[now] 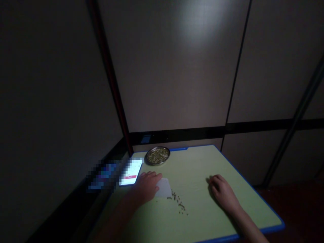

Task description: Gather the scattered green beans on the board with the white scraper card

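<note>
My left hand (148, 185) lies palm down on the left edge of a small white piece of paper or card (164, 188), its thumb apart from the stretched fingers. Small dark grains (178, 199) are scattered on the table along the paper's right side and toward the front. To the right, apart from the grains, my right hand (222, 190) rests near the table's right side with its fingers curled together. Whatever may be between those fingertips is too small and dark to make out.
The pale green table (199, 165) has a blue rim. A round metal dish (157, 156) of greenish grains stands at its back left. A lit phone (131, 172) lies left of my left hand. Panelled walls (177, 74) close off the back and left.
</note>
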Tool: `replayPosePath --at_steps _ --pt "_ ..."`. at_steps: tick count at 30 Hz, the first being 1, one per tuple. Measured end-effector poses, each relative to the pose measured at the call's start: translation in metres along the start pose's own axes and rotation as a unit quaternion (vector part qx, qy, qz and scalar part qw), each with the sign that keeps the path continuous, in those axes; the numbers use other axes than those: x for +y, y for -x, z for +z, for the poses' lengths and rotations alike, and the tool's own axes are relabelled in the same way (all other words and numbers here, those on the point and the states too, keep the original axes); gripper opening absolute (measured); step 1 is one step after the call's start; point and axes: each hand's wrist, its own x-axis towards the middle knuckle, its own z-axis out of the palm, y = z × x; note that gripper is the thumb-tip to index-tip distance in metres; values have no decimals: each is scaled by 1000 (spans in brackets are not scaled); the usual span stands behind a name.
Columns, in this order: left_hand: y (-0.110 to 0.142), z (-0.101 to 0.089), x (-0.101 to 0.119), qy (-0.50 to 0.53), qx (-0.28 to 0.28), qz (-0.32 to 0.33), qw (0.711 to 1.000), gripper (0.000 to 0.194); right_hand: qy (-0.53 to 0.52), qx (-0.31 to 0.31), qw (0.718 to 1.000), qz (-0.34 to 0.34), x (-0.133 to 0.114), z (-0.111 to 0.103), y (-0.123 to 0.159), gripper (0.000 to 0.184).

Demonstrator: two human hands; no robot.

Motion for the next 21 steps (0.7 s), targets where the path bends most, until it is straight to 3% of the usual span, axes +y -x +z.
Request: replayPosePath --at_steps 12,21 --pt "10 -10 10 29 -27 -32 999 34 6 14 1000 -17 2 4 -1 23" --pt "14 -7 -13 36 -16 -136 990 42 -15 34 999 -23 2 4 -2 22"
